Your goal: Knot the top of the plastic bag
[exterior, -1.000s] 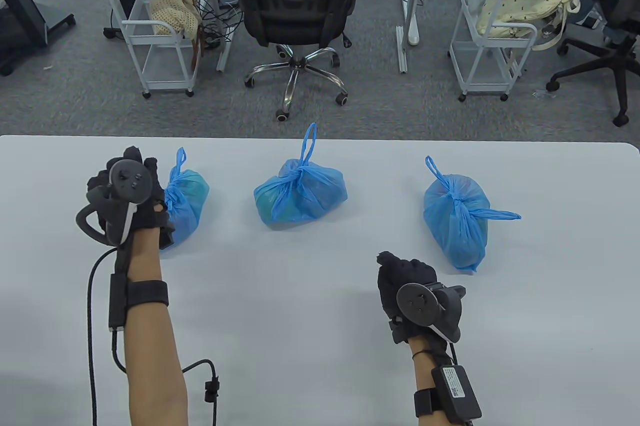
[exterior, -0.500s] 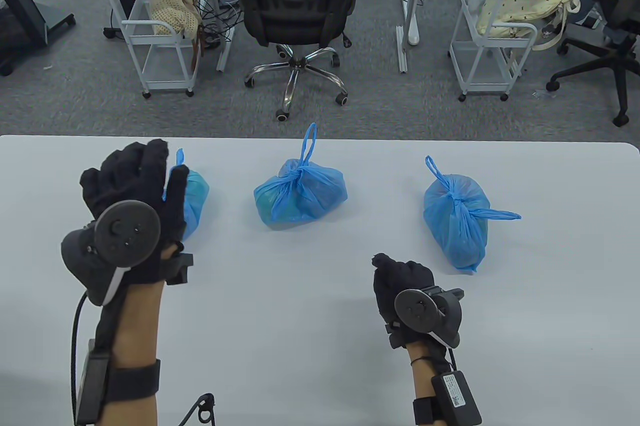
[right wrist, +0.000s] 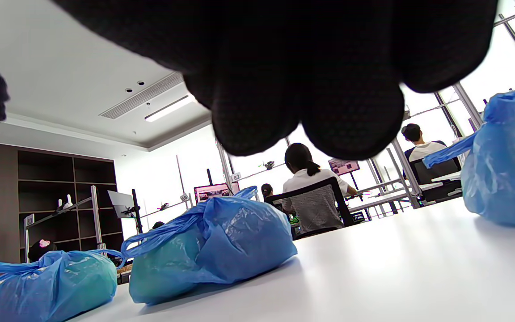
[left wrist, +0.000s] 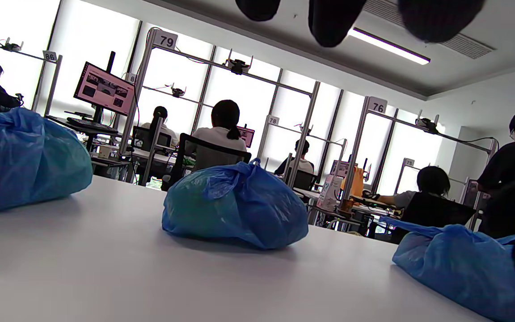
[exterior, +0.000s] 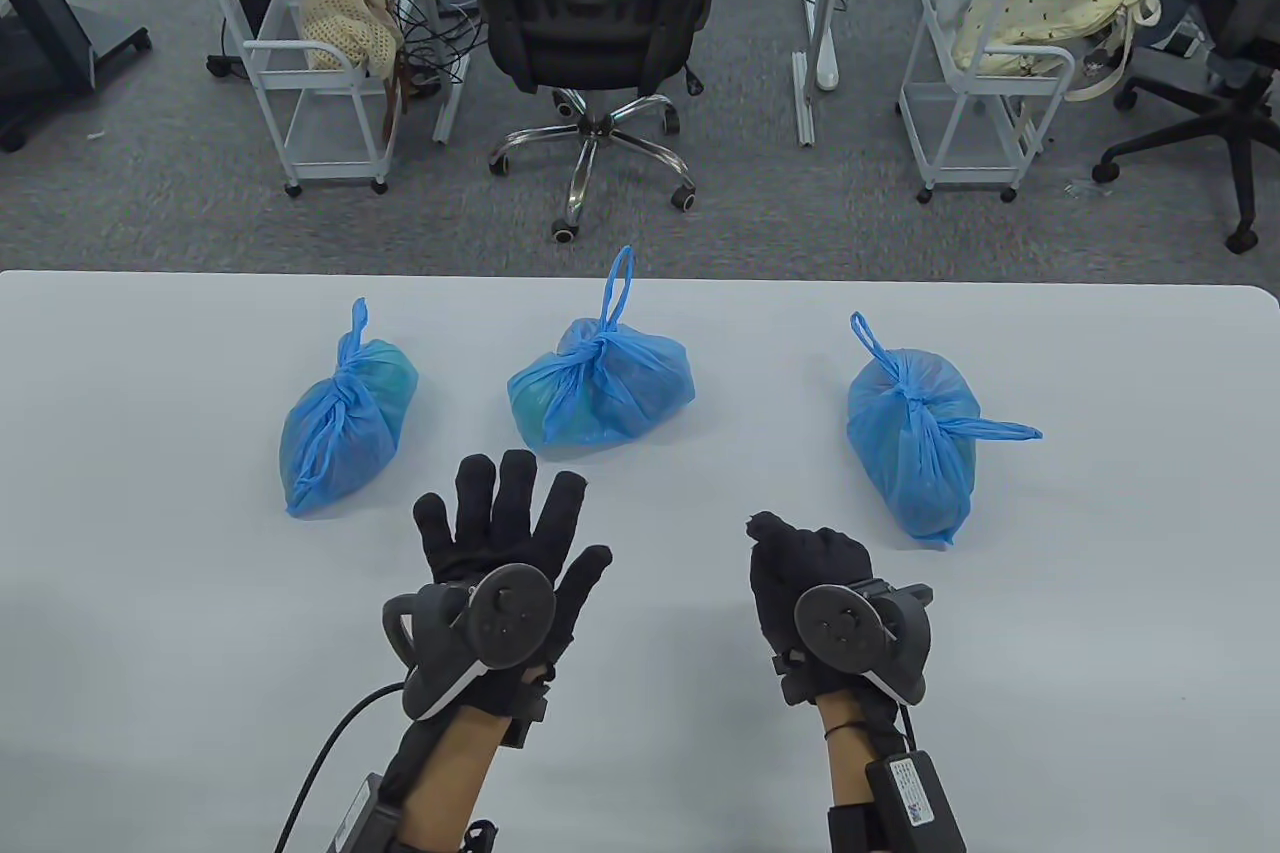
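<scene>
Three blue plastic bags lie in a row on the white table (exterior: 640, 743), each with its top tied in a knot: the left bag (exterior: 345, 418), the middle bag (exterior: 600, 388) and the right bag (exterior: 915, 438). My left hand (exterior: 520, 523) is open with fingers spread, flat over the table in front of the middle bag, touching no bag. My right hand (exterior: 800, 558) is curled into a loose fist, empty, in front of the right bag. In the left wrist view the middle bag (left wrist: 235, 205) sits ahead. In the right wrist view my curled fingers (right wrist: 306, 89) hang above the table.
The table's far edge runs just behind the bags. Beyond it stand an office chair (exterior: 590, 23) and two white carts (exterior: 320, 63) (exterior: 990, 73). A cable (exterior: 320, 773) trails from my left wrist over the near table.
My left hand has come off the left bag, opened, and moved right and toward me to the front middle. The left bag now lies free. My right hand has barely moved.
</scene>
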### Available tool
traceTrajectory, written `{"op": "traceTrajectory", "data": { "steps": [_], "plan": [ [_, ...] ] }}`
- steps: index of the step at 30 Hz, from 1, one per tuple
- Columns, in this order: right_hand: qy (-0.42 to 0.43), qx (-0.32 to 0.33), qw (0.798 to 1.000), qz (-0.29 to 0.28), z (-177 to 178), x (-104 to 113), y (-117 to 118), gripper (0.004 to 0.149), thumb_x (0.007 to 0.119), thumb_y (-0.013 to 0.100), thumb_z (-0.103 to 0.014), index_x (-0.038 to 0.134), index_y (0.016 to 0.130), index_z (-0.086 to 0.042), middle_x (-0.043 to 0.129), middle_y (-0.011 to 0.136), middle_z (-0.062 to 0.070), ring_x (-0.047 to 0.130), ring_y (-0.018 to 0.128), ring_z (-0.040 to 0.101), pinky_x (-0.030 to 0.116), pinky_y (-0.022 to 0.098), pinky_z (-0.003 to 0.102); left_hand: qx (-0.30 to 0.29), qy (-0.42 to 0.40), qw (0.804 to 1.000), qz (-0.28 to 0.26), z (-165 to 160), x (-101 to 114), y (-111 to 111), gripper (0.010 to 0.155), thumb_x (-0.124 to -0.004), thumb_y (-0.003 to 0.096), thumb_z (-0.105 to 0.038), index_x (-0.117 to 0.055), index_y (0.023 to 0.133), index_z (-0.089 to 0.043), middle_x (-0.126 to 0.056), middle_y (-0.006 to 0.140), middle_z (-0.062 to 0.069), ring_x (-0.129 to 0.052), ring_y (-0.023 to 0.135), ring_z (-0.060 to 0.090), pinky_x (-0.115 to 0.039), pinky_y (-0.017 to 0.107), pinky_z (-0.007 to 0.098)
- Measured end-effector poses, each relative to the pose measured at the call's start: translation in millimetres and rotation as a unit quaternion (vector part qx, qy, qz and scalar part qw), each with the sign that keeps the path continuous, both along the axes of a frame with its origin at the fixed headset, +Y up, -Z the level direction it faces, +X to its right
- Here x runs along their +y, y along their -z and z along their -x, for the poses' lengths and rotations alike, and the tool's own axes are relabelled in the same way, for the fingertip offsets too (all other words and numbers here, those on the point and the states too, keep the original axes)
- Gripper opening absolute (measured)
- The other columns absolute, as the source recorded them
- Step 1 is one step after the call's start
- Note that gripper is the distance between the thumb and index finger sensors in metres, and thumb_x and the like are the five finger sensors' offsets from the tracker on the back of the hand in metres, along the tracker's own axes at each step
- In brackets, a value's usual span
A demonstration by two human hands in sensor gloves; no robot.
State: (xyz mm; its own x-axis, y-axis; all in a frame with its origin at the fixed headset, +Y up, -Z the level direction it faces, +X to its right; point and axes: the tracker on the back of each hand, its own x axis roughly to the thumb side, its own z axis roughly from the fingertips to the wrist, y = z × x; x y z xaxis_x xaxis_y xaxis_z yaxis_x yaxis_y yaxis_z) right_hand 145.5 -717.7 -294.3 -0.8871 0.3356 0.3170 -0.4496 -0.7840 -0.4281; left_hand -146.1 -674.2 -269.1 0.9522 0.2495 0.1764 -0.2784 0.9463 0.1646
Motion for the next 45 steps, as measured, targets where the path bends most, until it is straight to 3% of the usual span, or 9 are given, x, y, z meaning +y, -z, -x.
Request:
{"op": "traceTrajectory", "data": {
  "steps": [3, 5, 7, 10, 14, 24, 33, 45],
  "plan": [
    [-0.002, 0.001, 1.000, 0.014, 0, -5, 1, 0.037, 0.079, 0.047, -0.031, 0.089, 0.078, -0.013, 0.103, 0.052, 0.007, 0.106, 0.042, 0.031, 0.081, 0.040, 0.059, 0.002, -0.024, 1.000, 0.017, 1, -37, 9, 0.067, -0.053, 0.0530, -0.069, -0.042, 0.115, -0.046, -0.026, 0.129, 0.002, -0.019, 0.116, 0.040, -0.012, 0.073, 0.071],
    [-0.008, 0.001, 1.000, 0.023, 1, -6, 1, 0.038, 0.079, 0.047, -0.031, 0.089, 0.078, -0.013, 0.103, 0.052, 0.007, 0.106, 0.042, 0.031, 0.080, 0.040, 0.060, -0.002, 0.013, 0.999, 0.045, 6, -42, 17, 0.066, -0.053, 0.0533, -0.068, -0.042, 0.114, -0.047, -0.025, 0.130, 0.001, -0.018, 0.116, 0.038, -0.010, 0.073, 0.070],
    [-0.013, 0.001, 1.000, 0.023, 2, -6, 0, 0.038, 0.079, 0.047, -0.031, 0.089, 0.078, -0.013, 0.103, 0.052, 0.007, 0.106, 0.043, 0.032, 0.080, 0.041, 0.060, 0.009, 0.011, 1.000, 0.009, 13, -42, 18, 0.066, -0.052, 0.0528, -0.069, -0.042, 0.114, -0.047, -0.028, 0.129, 0.001, -0.021, 0.117, 0.038, -0.014, 0.073, 0.070],
    [-0.016, 0.004, 1.000, 0.027, 5, -6, 1, 0.038, 0.078, 0.047, -0.032, 0.089, 0.079, -0.013, 0.103, 0.053, 0.007, 0.106, 0.044, 0.032, 0.080, 0.041, 0.060, 0.002, -0.012, 0.999, 0.048, 17, -53, 20, 0.065, -0.053, 0.0532, -0.068, -0.043, 0.114, -0.046, -0.026, 0.129, 0.001, -0.018, 0.116, 0.038, -0.010, 0.073, 0.069],
    [-0.040, -0.006, 0.999, 0.031, 7, -7, -1, 0.039, 0.077, 0.048, -0.032, 0.088, 0.080, -0.013, 0.102, 0.057, 0.008, 0.105, 0.048, 0.033, 0.078, 0.043, 0.061, 0.015, 0.018, 0.997, 0.080, 18, -64, 23, 0.066, -0.052, 0.0536, -0.068, -0.040, 0.115, -0.047, -0.022, 0.129, 0.001, -0.014, 0.115, 0.038, -0.008, 0.072, 0.069],
    [-0.106, -0.053, 0.993, 0.017, 16, -3, -4, 0.046, 0.076, 0.049, -0.038, 0.081, 0.087, -0.013, 0.089, 0.081, 0.019, 0.089, 0.074, 0.047, 0.060, 0.055, 0.070, 0.017, 0.034, 0.996, 0.086, 15, -67, 21, 0.065, -0.052, 0.0535, -0.067, -0.041, 0.114, -0.047, -0.021, 0.129, 0.000, -0.013, 0.115, 0.037, -0.007, 0.071, 0.068],
    [-0.134, -0.058, 0.988, 0.055, 26, -3, -6, 0.061, 0.074, 0.050, -0.046, 0.066, 0.101, -0.013, 0.064, 0.101, 0.029, 0.056, 0.095, 0.059, 0.038, 0.058, 0.075, 0.021, 0.022, 0.995, 0.090, 18, -65, 21, 0.065, -0.053, 0.0537, -0.067, -0.042, 0.114, -0.046, -0.022, 0.129, 0.001, -0.013, 0.115, 0.038, -0.008, 0.071, 0.068],
    [-0.141, -0.052, 0.981, 0.125, 27, -9, -2, 0.076, 0.070, 0.051, -0.056, 0.041, 0.110, -0.017, 0.030, 0.109, 0.031, 0.018, 0.097, 0.060, 0.017, 0.056, 0.075, 0.021, 0.018, 0.995, 0.096, 19, -67, 22, 0.065, -0.052, 0.0539, -0.066, -0.042, 0.114, -0.046, -0.022, 0.129, 0.001, -0.014, 0.115, 0.038, -0.008, 0.071, 0.068]
  ]
}}
